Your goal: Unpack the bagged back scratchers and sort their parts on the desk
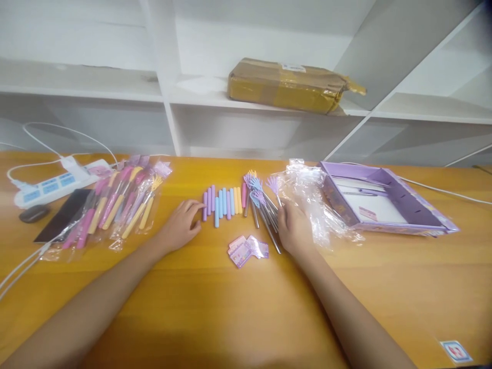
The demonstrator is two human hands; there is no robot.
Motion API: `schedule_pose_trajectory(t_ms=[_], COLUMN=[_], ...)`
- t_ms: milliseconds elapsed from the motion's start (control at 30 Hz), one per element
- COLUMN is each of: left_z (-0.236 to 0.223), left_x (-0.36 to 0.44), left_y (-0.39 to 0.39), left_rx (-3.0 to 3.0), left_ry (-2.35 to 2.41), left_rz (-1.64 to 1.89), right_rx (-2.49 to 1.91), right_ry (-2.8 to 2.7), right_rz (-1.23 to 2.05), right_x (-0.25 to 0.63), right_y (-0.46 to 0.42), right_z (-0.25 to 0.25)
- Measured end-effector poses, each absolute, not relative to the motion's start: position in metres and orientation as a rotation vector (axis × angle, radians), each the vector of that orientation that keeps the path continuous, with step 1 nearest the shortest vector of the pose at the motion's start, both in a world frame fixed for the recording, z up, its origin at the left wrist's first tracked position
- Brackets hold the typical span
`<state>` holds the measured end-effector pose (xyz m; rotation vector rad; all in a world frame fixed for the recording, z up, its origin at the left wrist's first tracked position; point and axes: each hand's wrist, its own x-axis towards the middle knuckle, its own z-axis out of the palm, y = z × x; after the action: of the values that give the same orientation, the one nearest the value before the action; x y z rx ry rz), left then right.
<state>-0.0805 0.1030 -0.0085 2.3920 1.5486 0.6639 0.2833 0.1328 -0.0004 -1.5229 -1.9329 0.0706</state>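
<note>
My right hand (295,225) is closed around the metal rod of a back scratcher, whose purple hand-shaped head (272,183) sticks up past my fingers. Just left of it lies a pile of back scratchers (258,195) with blue, purple and yellow heads on silver rods. A row of short coloured handles (221,202) in purple, blue, yellow and pink lies in the middle. At the row's left end, my left hand (181,225) rests with thumb and fingers apart, a fingertip at the outermost purple handle (205,206). Printed cards (246,250) lie in front.
Bagged back scratchers (119,202) lie at left, by a power strip (57,184), a black mouse (34,213) and a dark flat piece (63,218). Clear plastic bags (313,200) adjoin a purple box (407,225) at right. A taped carton (288,84) sits on the shelf.
</note>
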Motion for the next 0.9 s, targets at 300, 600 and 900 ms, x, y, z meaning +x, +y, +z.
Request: schedule_pose_trajectory(t_ms=[300, 600, 900], left_z=[-0.009, -0.006, -0.007], left_x=[-0.08, -0.079, -0.083], left_y=[0.105, 0.103, 0.108], left_rx=[2.34, 2.324, 2.313], left_ry=[1.567, 1.54, 1.529], left_rz=[0.692, 0.731, 0.732], right_rx=[-1.397, -1.329, -1.526], right_ry=[-2.116, -2.132, -2.169], right_rz=[0.04, 0.045, -0.008], right_x=[0.29, 0.289, 0.285], right_y=[0.144, 0.141, 0.136], right_z=[-0.021, -0.018, -0.014])
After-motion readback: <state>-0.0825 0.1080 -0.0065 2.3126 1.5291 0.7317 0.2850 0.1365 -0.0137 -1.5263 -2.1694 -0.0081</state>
